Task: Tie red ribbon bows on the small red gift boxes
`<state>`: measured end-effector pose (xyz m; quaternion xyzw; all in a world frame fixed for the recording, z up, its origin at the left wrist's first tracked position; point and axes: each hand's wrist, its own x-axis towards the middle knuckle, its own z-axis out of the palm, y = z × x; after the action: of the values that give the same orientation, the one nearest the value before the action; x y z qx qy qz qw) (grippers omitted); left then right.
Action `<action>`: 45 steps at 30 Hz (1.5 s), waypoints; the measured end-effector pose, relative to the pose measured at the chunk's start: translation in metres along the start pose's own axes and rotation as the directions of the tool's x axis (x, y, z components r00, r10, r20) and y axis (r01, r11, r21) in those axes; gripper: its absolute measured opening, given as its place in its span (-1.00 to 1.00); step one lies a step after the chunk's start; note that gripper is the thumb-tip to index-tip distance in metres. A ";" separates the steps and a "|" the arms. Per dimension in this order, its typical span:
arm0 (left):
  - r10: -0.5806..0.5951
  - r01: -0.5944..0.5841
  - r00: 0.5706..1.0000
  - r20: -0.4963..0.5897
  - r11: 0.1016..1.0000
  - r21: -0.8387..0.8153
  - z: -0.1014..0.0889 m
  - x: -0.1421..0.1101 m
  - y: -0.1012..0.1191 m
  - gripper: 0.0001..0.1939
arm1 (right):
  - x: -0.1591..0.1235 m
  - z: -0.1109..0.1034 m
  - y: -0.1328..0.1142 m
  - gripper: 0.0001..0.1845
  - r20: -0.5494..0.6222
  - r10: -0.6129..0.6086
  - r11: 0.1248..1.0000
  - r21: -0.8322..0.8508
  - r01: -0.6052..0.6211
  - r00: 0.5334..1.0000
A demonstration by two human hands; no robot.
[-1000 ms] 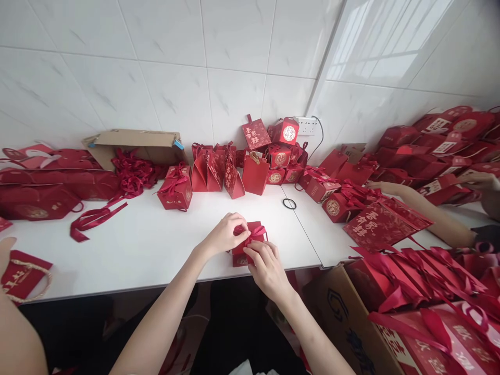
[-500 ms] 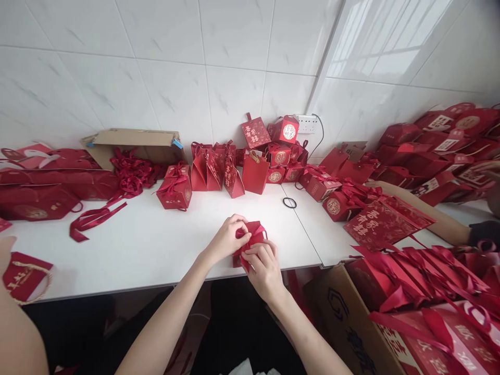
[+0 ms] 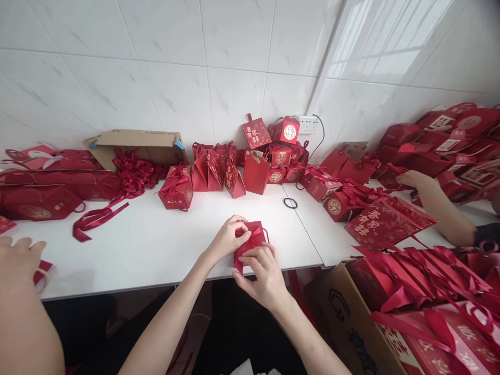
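A small red gift box (image 3: pixel 255 227) with a red ribbon (image 3: pixel 254 238) across its top sits at the front edge of the white table. My left hand (image 3: pixel 230 237) pinches the ribbon between thumb and fingertips at the box's upper left. On the near right side, my right hand (image 3: pixel 263 268) has its thumb spread away from its fingers, and the fingertips lie over the box and ribbon. A ribbon end hangs down near that thumb. Both hands cover much of the box.
Red gift boxes (image 3: pixel 175 190) and bags (image 3: pixel 255 174) line the wall. A carton of ribbons (image 3: pixel 136 138) stands at back left, and a black elastic ring (image 3: pixel 290 203) lies mid-table. At right is a cardboard box (image 3: pixel 339 312) of red packages. Co-workers' hands (image 3: pixel 416 182) reach in from both sides.
My right thumb has moved away from its fingers, off the ribbon, while my left hand keeps its pinch. At left, a co-worker's hand has come over a red bag; the right co-worker's hand has moved too.
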<state>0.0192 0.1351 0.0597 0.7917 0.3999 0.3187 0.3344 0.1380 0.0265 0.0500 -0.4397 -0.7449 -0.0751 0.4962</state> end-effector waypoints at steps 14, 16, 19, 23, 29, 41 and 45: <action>-0.018 0.026 0.997 0.076 0.995 -0.098 0.001 -0.005 0.006 -0.92 | -0.019 -0.017 0.025 -0.54 0.453 0.717 0.458 0.267 -0.848 0.530; -0.024 0.032 0.997 0.079 0.995 -0.099 0.001 -0.005 0.006 -0.92 | -0.017 -0.017 0.028 -0.54 0.437 0.728 0.434 0.304 -0.848 0.529; -0.030 0.038 0.997 0.077 0.994 -0.099 0.000 -0.005 0.004 -0.91 | -0.015 -0.026 0.031 -0.56 0.459 0.722 0.450 0.257 -0.855 0.518; -0.026 0.033 0.997 0.073 0.995 -0.092 0.000 -0.004 0.004 -0.88 | -0.010 -0.041 0.035 -0.58 0.483 0.704 0.503 0.179 -0.845 0.521; -0.060 0.058 0.998 -0.007 0.984 -0.170 0.002 -0.008 0.000 -0.78 | 0.014 -0.034 0.064 -0.61 0.206 0.706 0.667 0.127 -0.734 0.678; -0.150 0.142 0.935 -0.322 0.989 -0.047 0.010 -0.022 0.006 -0.82 | 0.031 -0.007 0.069 -0.65 0.356 0.659 0.592 0.299 -0.749 0.663; -0.206 0.196 0.932 -0.298 0.979 -0.064 -0.015 -0.048 -0.009 -0.75 | 0.030 -0.004 0.068 -0.62 0.411 0.706 0.464 0.346 -0.816 0.576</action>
<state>-0.0189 0.1021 0.0497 0.6828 0.5199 0.4071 0.3127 0.1869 0.0824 0.0538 -0.5863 -0.5071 0.3980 0.4905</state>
